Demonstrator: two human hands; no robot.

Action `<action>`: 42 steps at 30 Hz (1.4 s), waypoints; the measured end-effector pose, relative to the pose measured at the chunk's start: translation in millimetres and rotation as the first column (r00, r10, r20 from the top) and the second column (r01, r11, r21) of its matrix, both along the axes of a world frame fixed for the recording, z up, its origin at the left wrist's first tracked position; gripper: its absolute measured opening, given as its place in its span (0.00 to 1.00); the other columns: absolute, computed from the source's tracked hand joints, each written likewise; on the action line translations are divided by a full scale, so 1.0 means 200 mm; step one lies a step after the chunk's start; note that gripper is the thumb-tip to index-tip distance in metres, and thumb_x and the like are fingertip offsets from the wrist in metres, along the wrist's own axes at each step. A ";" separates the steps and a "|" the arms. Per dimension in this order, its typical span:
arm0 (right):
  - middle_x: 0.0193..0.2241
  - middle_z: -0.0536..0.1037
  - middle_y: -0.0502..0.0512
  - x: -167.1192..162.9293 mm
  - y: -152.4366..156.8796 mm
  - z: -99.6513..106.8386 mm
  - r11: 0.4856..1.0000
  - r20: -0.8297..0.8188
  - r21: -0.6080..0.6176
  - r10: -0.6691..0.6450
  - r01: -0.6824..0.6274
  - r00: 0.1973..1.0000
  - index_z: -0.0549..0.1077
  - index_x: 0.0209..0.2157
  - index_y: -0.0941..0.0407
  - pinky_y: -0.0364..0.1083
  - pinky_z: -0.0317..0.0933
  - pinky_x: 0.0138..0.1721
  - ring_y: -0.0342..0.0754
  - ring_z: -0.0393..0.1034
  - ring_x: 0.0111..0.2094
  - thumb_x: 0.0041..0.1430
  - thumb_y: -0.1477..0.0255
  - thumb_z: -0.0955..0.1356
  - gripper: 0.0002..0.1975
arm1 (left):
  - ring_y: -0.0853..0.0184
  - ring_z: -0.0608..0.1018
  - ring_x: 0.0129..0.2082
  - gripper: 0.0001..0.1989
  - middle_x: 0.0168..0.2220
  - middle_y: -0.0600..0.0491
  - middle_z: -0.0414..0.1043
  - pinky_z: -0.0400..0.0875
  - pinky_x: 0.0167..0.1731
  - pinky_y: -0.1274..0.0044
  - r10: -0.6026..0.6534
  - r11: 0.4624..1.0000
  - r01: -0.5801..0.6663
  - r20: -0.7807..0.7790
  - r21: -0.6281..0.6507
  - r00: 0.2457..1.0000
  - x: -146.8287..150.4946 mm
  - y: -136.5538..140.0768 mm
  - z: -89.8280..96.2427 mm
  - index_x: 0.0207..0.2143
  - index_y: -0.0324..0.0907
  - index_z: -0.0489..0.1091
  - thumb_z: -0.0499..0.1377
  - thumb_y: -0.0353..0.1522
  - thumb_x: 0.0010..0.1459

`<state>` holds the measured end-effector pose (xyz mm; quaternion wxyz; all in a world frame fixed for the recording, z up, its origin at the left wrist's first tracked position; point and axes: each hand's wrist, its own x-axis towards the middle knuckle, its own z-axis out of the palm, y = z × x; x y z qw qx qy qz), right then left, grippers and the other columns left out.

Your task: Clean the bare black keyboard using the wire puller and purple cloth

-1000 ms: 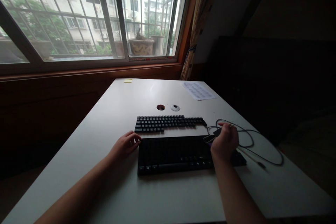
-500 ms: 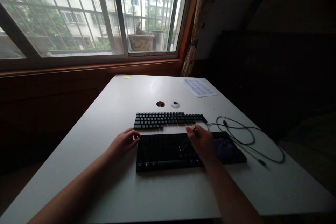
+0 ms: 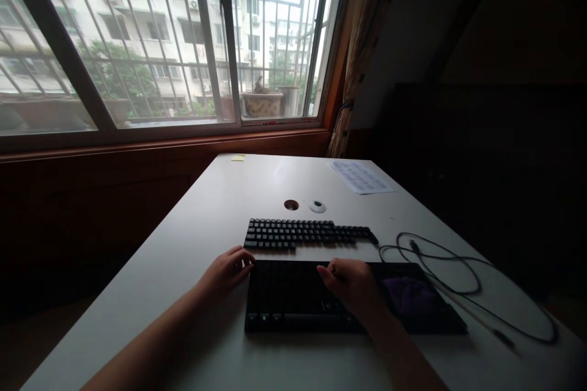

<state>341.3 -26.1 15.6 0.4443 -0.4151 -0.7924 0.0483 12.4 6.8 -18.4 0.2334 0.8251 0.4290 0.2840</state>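
Observation:
A black keyboard point(image 3: 293, 293) with most of its keycaps off lies across the white table; a few keys stay along its front row. My left hand point(image 3: 232, 269) has its fingers curled against the keyboard's far left corner, gripping the edge. Over the keyboard's middle, my right hand point(image 3: 351, 284) is closed in a pinch on a wire keycap puller, mostly hidden by the fingers; faint thin prongs show below. A purple cloth point(image 3: 408, 295) rests on the keyboard's right part. Just beyond the keyboard, loose black keycaps point(image 3: 288, 234) lie in neat rows.
A dark cable point(image 3: 463, 290) loops over the table's right side. Toward the back are a round hole point(image 3: 291, 204), a white ring cover point(image 3: 317, 206), printed paper point(image 3: 362, 177) and a yellow sticky note point(image 3: 238, 158). A barred window point(image 3: 183, 43) stands beyond.
The view has tilted up, so table and hands appear lower. My right hand has shifted slightly left over the keyboard. My left hand stays at the same corner.

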 end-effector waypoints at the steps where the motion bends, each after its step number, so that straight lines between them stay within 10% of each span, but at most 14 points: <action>1: 0.14 0.60 0.43 0.00 0.00 0.00 1.000 0.009 0.006 0.012 -0.012 1.000 0.62 0.18 0.56 0.41 0.50 0.23 0.37 0.57 0.16 0.64 0.65 0.67 0.22 | 0.71 0.72 0.29 0.07 0.36 0.52 0.69 0.66 0.31 0.79 -0.001 1.000 0.001 0.002 0.003 1.000 0.00 0.00 0.00 0.41 0.42 0.71 0.54 0.33 0.65; 13: 0.15 0.61 0.44 0.01 -0.05 0.02 0.990 0.139 -0.093 0.115 -0.102 0.984 0.62 0.18 0.54 0.42 0.47 0.22 0.39 0.54 0.17 0.64 0.67 0.65 0.20 | 0.71 0.72 0.28 0.08 0.35 0.52 0.69 0.67 0.30 0.79 -0.021 1.000 0.021 -0.001 0.013 1.000 0.00 0.00 0.01 0.40 0.42 0.71 0.53 0.33 0.65; 32: 0.12 0.63 0.45 0.12 -0.09 -0.11 0.864 -0.248 -0.500 -0.086 -0.052 0.965 0.71 0.23 0.56 0.39 0.51 0.15 0.42 0.62 0.13 0.65 0.57 0.62 0.22 | 0.66 0.76 0.39 0.05 0.47 0.47 0.67 0.74 0.37 0.74 0.031 0.988 -0.039 0.058 0.148 0.998 0.05 -0.05 0.09 0.38 0.43 0.72 0.55 0.31 0.64; 42: 0.10 0.66 0.46 0.10 -0.11 -0.07 0.821 -0.287 -0.570 -0.162 -0.032 0.944 0.72 0.23 0.55 0.39 0.51 0.13 0.42 0.61 0.11 0.62 0.52 0.63 0.23 | 0.64 0.72 0.36 0.06 0.37 0.48 0.71 0.69 0.36 0.75 -0.335 0.908 0.367 -0.177 0.201 0.925 0.42 -0.19 0.18 0.35 0.42 0.71 0.54 0.28 0.64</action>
